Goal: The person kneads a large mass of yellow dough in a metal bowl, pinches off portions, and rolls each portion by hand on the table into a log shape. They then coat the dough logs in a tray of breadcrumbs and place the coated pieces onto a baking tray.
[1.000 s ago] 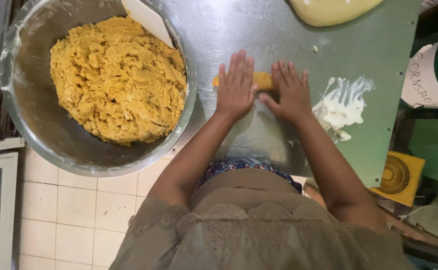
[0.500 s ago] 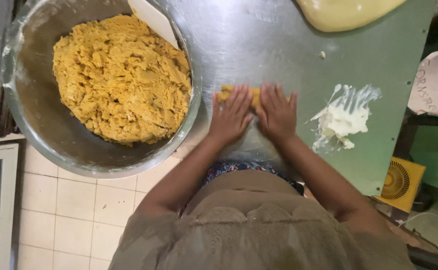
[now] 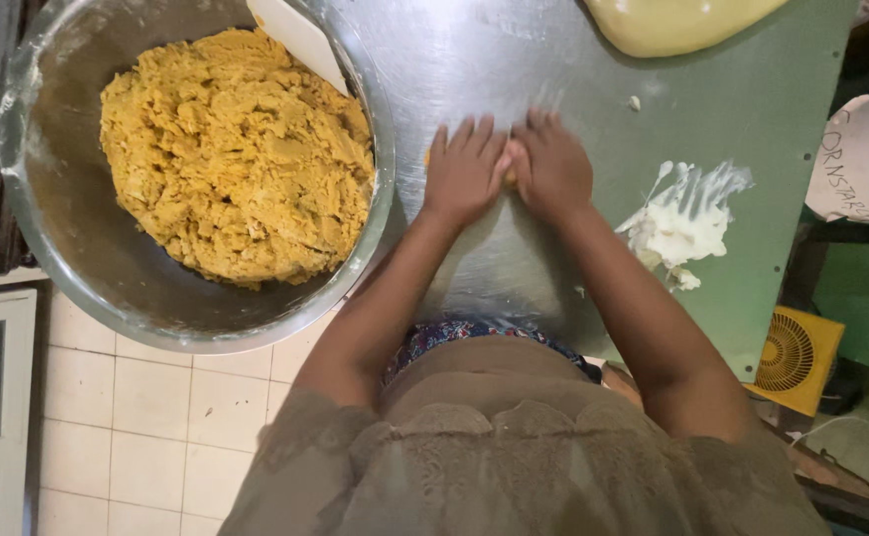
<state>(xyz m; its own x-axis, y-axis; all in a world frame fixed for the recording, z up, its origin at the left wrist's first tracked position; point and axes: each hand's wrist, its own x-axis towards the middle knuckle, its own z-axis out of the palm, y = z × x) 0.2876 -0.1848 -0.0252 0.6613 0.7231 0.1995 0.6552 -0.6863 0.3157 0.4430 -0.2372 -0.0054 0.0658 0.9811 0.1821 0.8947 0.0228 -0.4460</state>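
Both hands are laid flat, side by side, on the shiny metal table point(image 3: 474, 60). The left hand point(image 3: 464, 174) and the right hand point(image 3: 553, 169) are pressed down with fingers stretched out straight and close together. A small yellow dough piece point(image 3: 510, 177) is almost fully hidden under them; only a tiny bit is seen between the hands. Both arms are held out straight from the body.

A big metal bowl point(image 3: 47, 248) is set at the left, just beside the left hand. It is filled with lumpy yellow dough point(image 3: 236, 149), and a white scraper point(image 3: 295, 40) is stuck in at the top. A white smear point(image 3: 682, 223) is spread near the right hand. A pale dough lump point(image 3: 672, 20) is seen at the far edge.

Compared with a moment ago, the hands are found further from the body, and less of the dough piece is seen.
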